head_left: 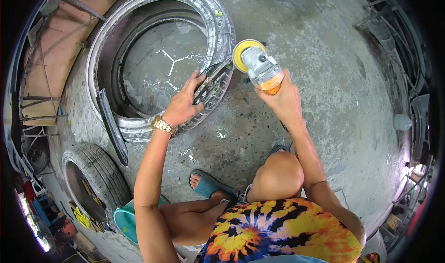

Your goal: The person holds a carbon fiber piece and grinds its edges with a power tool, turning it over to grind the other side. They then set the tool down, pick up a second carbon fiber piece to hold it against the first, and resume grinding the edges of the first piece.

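My left hand [181, 101], with a gold watch on its wrist, grips a narrow dark trim piece [213, 81] with a worn, patchy surface. That piece rests on the right side of a large tire [221, 26] lying flat on the floor. My right hand [286, 101] is wrapped around an angle grinder [260, 64], grey at the head and orange on the body. Its yellow disc [241, 54] is close to the upper end of the trim piece. Another long dark strip [111, 126] leans against the tire's lower left side.
A smaller tire [109, 170] stands at the lower left, with a yellow cloth [82, 217] beside it. Near my left arm is a green plastic container [126, 222]. Whitish marks [173, 61] show on the concrete inside the large tire. Wooden board [53, 54] lines the left.
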The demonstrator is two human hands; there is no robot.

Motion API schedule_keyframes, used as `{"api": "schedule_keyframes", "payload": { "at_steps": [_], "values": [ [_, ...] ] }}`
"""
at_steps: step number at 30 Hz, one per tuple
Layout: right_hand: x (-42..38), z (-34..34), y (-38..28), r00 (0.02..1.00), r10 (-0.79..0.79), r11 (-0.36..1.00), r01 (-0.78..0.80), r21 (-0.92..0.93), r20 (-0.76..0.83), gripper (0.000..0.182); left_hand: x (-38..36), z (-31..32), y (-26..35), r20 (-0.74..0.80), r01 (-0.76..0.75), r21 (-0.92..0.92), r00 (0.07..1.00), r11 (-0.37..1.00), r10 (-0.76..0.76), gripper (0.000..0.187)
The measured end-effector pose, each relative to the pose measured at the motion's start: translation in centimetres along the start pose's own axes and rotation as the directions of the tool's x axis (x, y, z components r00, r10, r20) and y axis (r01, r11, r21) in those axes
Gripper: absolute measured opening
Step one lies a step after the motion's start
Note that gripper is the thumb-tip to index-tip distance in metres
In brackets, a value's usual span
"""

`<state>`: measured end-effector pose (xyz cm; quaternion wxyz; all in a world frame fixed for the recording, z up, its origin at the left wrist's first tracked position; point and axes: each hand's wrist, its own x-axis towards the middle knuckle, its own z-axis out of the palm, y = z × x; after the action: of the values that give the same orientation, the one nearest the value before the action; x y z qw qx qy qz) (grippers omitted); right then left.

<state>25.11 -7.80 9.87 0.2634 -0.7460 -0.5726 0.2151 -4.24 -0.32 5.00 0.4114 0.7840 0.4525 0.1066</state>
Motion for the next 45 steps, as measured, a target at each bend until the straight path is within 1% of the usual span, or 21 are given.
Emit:
{"api": "schedule_keyframes", "payload": {
  "at_steps": [2, 3, 5, 7, 8, 10, 13, 17, 20, 22, 23, 25, 29, 31, 32, 35, 37, 38, 40, 43, 45],
  "values": [
    [0.1, -0.3, 0.0, 1.0, 0.016, 1.0, -0.016, -0.005, -0.023, 0.061, 0.1, 0.1, -0.4, -0.026, -0.051, 0.043, 0.998, 0.998, 0.052, 0.081],
    [0.1, -0.4, 0.0, 0.999, 0.004, 1.0, -0.003, 0.007, -0.036, 0.061, 0.1, 0.1, -0.2, -0.027, -0.053, 0.043, 0.998, 0.998, 0.054, 0.081],
    [0.0, -0.4, 0.0, 0.999, -0.006, 1.0, 0.007, 0.019, -0.05, 0.061, 0.1, 0.0, 0.1, 0.005, 0.005, -0.013, 1.0, 1.0, -0.005, 0.08],
    [0.0, -0.2, -0.6, 0.999, 0.035, 0.999, -0.034, -0.028, 0.011, 0.06, 0.1, -0.1, 0.3, 0.005, 0.006, -0.006, 1.0, 1.0, -0.006, 0.081],
    [-0.1, -0.1, -0.9, 0.999, 0.034, 0.999, -0.034, -0.027, 0.013, 0.06, 0.0, -0.1, 0.4, 0.003, 0.008, 0.0, 1.0, 1.0, -0.008, 0.081],
    [-0.4, 0.0, -1.3, 0.995, 0.058, 0.996, -0.051, -0.076, 0.087, 0.058, 0.1, -0.1, 0.2, -0.001, 0.006, 0.001, 1.0, 1.0, -0.006, 0.081],
    [-0.4, 0.5, -0.9, 0.999, 0.015, 0.999, -0.013, -0.035, 0.042, 0.06, 0.0, -0.1, 0.2, 0.001, 0.007, -0.008, 1.0, 1.0, -0.007, 0.081],
    [-0.2, 0.1, -1.3, 0.998, 0.036, 0.998, -0.034, -0.06, 0.044, 0.06, 0.1, -0.1, 0.2, 0.004, -0.005, -0.005, 1.0, 1.0, 0.005, 0.081],
    [-0.3, 0.3, -1.4, 0.997, -0.006, 0.997, 0.011, -0.078, 0.072, 0.059, 0.0, -0.1, 0.3, 0.007, -0.006, -0.01, 1.0, 1.0, 0.006, 0.081],
    [0.0, 0.5, -0.9, 0.999, -0.05, 0.998, 0.05, -0.033, 0.009, 0.059, -0.2, 0.0, 0.3, 0.004, 0.009, -0.027, 1.0, 1.0, -0.009, 0.081],
    [-0.1, 0.5, -0.9, 0.999, -0.048, 0.998, 0.048, -0.036, 0.01, 0.059, 0.0, 0.0, 0.4, 0.005, 0.018, -0.043, 1.0, 0.999, -0.018, 0.081],
    [-0.2, 0.3, -1.6, 0.997, -0.004, 0.997, 0.01, -0.08, 0.071, 0.059, 0.0, -0.1, 0.6, 0.011, 0.028, -0.04, 1.0, 0.999, -0.027, 0.081],
    [0.0, 0.4, -1.6, 0.999, -0.019, 0.998, 0.022, -0.067, 0.047, 0.059, 0.0, -0.1, 0.4, 0.009, 0.028, -0.038, 1.0, 0.999, -0.028, 0.081],
    [0.5, 0.2, -1.0, 0.999, 0.019, 0.999, -0.021, -0.031, -0.047, 0.059, 0.0, 0.1, 0.0, -0.004, -0.001, -0.013, 1.0, 1.0, 0.001, 0.081],
    [0.5, 0.0, -1.0, 0.999, 0.017, 0.999, -0.018, -0.032, -0.045, 0.059, 0.0, 0.1, -0.3, -0.015, -0.032, 0.014, 0.999, 0.999, 0.032, 0.082],
    [0.2, -0.4, -0.9, 0.996, -0.018, 1.0, 0.02, 0.021, -0.086, 0.059, 0.1, 0.0, -0.4, -0.009, -0.027, 0.023, 1.0, 0.999, 0.027, 0.083],
    [0.0, -0.4, -1.0, 0.998, 0.055, 0.998, -0.055, 0.018, -0.014, 0.056, 0.2, 0.1, -0.4, -0.01, -0.033, 0.022, 0.999, 0.999, 0.034, 0.083],
    [0.0, -0.3, -0.9, 0.998, 0.055, 0.998, -0.055, 0.02, -0.01, 0.056, 0.1, 0.1, -0.4, -0.012, -0.037, 0.02, 0.999, 0.999, 0.037, 0.084],
    [0.1, 0.1, -0.7, 0.999, -0.041, 0.999, 0.041, -0.002, -0.026, 0.059, 0.0, 0.1, -0.3, -0.012, -0.032, 0.02, 0.999, 0.999, 0.033, 0.084],
    [0.0, 0.5, -0.9, 1.0, -0.002, 0.998, 0.002, -0.056, 0.007, 0.06, 0.1, 0.2, -0.4, -0.014, -0.038, 0.018, 0.999, 0.999, 0.038, 0.083],
    [-0.2, 0.6, -1.4, 1.0, -0.017, 0.998, 0.019, -0.061, 0.023, 0.06, 0.1, 0.1, -0.3, -0.016, -0.042, 0.016, 0.999, 0.999, 0.042, 0.083]
  ]
}}
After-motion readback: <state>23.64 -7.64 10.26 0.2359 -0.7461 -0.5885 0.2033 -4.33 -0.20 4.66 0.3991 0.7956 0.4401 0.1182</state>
